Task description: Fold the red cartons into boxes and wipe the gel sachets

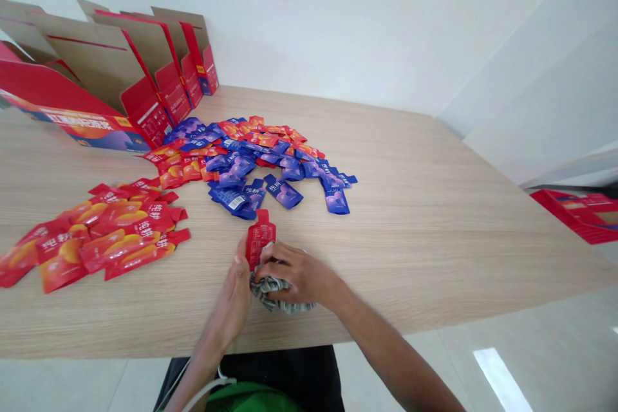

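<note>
Near the table's front edge, my left hand point(235, 296) grips a red spouted pouch point(259, 238) along its side, with the narrow top pointing away from me. My right hand point(294, 273) is closed around a crumpled grey-and-white patterned cloth point(290, 304), which it presses against the pouch's lower part. The cloth and fingers hide that lower end. Just beyond my hands lie blue pouches point(284, 192), mixed in a heap with red-orange pouches point(263, 139). Another group of red pouches point(120, 225) lies overlapping to the left.
Several open red cardboard boxes point(159, 87) stand in a row at the back left, flaps up. The wooden table point(410, 219) meets a white wall point(338, 26) behind. Off the table's right side is a red box point(574, 212).
</note>
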Demonstrator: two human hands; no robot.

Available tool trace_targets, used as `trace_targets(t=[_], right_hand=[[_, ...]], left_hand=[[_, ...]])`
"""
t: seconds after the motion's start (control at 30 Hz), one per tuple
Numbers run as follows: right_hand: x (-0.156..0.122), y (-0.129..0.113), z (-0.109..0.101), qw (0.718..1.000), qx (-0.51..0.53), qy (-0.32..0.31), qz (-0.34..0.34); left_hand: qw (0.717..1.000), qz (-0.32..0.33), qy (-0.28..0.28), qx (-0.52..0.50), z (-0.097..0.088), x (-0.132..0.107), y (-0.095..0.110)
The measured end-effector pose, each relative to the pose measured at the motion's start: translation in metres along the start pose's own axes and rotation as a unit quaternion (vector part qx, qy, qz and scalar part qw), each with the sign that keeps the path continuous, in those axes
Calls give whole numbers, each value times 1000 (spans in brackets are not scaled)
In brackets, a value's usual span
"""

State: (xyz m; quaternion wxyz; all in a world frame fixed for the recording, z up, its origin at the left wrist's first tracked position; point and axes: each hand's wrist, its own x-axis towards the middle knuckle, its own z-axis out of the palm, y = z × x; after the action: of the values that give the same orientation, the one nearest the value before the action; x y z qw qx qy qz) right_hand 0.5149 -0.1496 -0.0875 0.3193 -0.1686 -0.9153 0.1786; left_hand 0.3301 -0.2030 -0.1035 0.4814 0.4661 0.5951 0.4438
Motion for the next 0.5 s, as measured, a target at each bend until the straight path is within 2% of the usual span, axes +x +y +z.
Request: trace_targets(t=[0.1, 0.23, 0.33, 0.43, 0.5], right_hand=[[0, -1, -1, 998, -5, 30, 60], [2, -1, -7, 977, -6, 155, 147], [4, 1, -12, 953, -8, 243, 183], [5, 2, -17, 940, -2, 280, 194], [5, 2, -19, 945, 10, 269, 186]], left_hand=[[1000, -3, -28, 13, -2, -5, 1], [994, -24, -100, 29, -1, -18, 4], [989, -41, -140, 31, 1, -29, 5], [987, -69, -139, 32, 4, -34, 6], [988, -69, -134, 28, 5, -34, 7]])
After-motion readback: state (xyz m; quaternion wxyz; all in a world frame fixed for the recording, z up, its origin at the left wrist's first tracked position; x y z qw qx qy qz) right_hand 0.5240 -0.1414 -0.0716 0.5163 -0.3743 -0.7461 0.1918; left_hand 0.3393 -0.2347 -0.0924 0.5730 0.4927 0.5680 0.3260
